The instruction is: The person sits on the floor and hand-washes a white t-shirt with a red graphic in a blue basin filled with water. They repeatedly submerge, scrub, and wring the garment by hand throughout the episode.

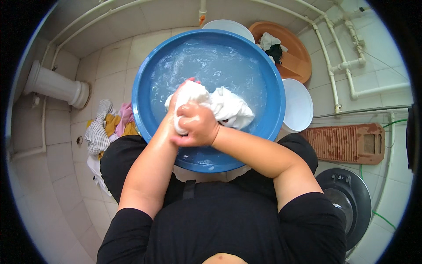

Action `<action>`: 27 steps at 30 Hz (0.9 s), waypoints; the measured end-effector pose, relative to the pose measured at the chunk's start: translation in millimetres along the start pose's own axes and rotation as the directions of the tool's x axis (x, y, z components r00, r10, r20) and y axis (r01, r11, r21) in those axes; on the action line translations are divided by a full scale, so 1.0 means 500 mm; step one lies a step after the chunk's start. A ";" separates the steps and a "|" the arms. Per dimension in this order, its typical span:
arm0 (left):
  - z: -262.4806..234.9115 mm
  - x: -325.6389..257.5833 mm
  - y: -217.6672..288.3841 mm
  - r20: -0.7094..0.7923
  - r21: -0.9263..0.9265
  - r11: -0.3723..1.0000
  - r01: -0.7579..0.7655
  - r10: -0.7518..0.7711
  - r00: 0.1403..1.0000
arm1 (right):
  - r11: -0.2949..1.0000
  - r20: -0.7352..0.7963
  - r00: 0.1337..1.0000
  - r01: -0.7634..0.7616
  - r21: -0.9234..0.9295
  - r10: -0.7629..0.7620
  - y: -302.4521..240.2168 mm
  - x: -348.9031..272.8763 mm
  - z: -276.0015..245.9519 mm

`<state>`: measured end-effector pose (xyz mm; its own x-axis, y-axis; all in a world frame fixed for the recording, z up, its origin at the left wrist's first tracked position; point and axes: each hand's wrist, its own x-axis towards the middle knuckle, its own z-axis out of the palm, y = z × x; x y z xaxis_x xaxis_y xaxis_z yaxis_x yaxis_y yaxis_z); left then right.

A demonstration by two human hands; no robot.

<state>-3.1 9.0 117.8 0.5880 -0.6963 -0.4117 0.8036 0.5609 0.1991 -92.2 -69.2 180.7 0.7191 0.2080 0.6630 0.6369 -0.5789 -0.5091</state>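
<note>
A large blue basin [145, 75] of soapy water stands on the tiled floor in front of me. A wet white cloth [228, 108] is bunched above the water near the basin's middle. My right hand [198, 125] is clenched on the near end of the cloth. My left hand [178, 99] grips the same cloth just behind it, mostly hidden by the cloth and the right fist. Both hands are wet and pressed together.
A pile of striped, pink and yellow clothes [107, 127] lies left of the basin. A brown basin [299, 57] with clothes and two white basins [299, 105] sit at the right. A brown washboard [347, 143], a dark round lid [351, 198] and wall pipes are farther right.
</note>
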 end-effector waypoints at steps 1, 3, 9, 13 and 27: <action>-0.016 0.002 0.000 0.073 0.073 0.997 0.029 -0.034 0.997 | 1.000 -0.076 0.997 0.026 0.005 -0.025 0.021 -0.003 0.001; -0.010 0.010 -0.012 -0.188 0.077 0.995 -0.057 0.070 0.980 | 0.998 -0.158 0.987 0.010 -0.060 -0.019 0.077 -0.004 0.006; 0.057 -0.005 -0.041 -0.320 0.259 0.964 -0.062 0.146 0.936 | 0.893 -0.215 0.901 -0.415 -0.174 0.377 0.147 -0.016 0.005; -0.063 0.021 -0.001 0.125 0.245 0.969 0.010 -0.042 0.991 | 0.995 -0.073 0.994 -0.087 -0.050 0.083 0.014 0.030 0.006; -0.002 0.027 -0.028 -0.321 0.240 0.925 -0.294 0.361 0.876 | 0.364 0.369 0.188 -0.790 -0.493 0.910 0.386 -0.153 -0.117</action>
<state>-6.5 -8.0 108.3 0.7754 -0.2632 -0.5739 0.5929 0.6163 0.5183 -40.6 -242.8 63.8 0.8176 -0.1967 -0.5411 -0.4739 -0.7637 -0.4384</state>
